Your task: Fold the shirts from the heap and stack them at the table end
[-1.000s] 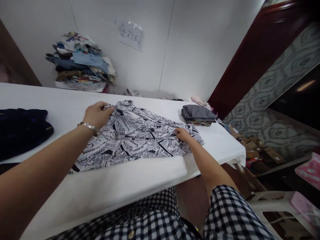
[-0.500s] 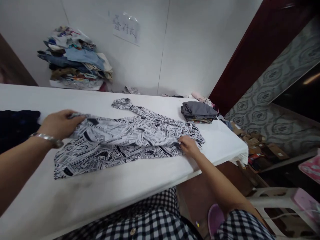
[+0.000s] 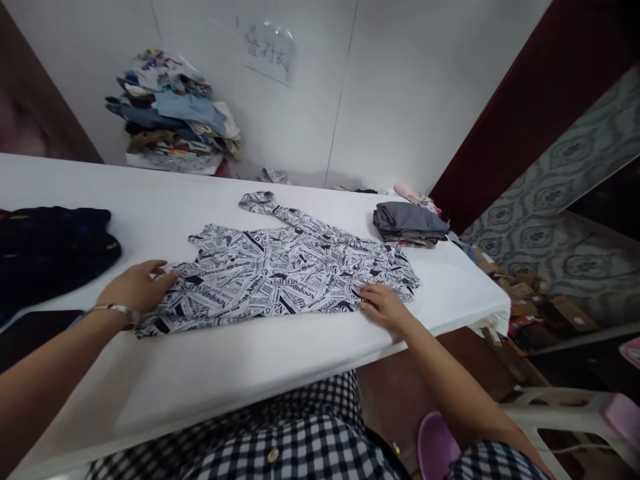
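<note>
White table held the shirt; my left hand and right hand pressed its edges, fingers flat, gripping nothing.

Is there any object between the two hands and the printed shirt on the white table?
No, nothing visible is. The left hand lies on the near left edge of the printed shirt, and the right hand touches its near right edge. The dark garment and the folded stack lie apart from it.
</note>
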`<move>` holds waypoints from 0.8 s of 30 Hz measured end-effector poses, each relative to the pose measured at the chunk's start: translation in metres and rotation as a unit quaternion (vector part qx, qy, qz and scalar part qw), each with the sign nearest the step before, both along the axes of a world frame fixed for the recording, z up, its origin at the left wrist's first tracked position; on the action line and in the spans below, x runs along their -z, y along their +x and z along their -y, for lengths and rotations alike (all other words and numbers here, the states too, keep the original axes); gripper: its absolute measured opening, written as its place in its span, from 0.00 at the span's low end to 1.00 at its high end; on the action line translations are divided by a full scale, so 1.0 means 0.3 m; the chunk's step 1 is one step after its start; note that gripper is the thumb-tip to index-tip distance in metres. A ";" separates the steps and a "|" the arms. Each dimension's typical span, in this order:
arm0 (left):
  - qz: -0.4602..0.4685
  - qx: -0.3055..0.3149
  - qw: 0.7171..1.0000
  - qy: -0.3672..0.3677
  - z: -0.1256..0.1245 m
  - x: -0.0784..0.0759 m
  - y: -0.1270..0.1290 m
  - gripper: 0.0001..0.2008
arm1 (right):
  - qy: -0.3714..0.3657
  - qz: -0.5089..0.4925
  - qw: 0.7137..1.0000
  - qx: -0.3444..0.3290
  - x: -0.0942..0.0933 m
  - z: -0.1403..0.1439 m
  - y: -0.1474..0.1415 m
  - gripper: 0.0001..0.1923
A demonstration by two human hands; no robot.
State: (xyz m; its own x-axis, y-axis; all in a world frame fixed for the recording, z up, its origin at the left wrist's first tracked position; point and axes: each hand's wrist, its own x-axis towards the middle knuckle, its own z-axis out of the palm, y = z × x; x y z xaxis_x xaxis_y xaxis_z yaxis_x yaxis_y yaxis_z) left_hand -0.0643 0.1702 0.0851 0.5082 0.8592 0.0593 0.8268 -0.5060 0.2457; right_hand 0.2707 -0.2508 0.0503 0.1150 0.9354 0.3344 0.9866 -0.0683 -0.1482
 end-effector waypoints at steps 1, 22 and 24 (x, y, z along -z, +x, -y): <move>0.010 0.005 1.000 0.005 0.026 -0.001 -0.012 0.32 | 0.003 0.002 1.000 0.007 0.004 0.017 0.000 0.13; -0.054 0.312 0.941 0.122 0.152 0.060 -0.056 0.27 | 0.011 0.026 0.998 0.057 0.094 0.100 0.117 0.25; -0.056 0.318 0.939 0.123 0.169 0.051 -0.063 0.26 | 0.018 0.033 0.997 0.061 0.087 0.092 0.125 0.24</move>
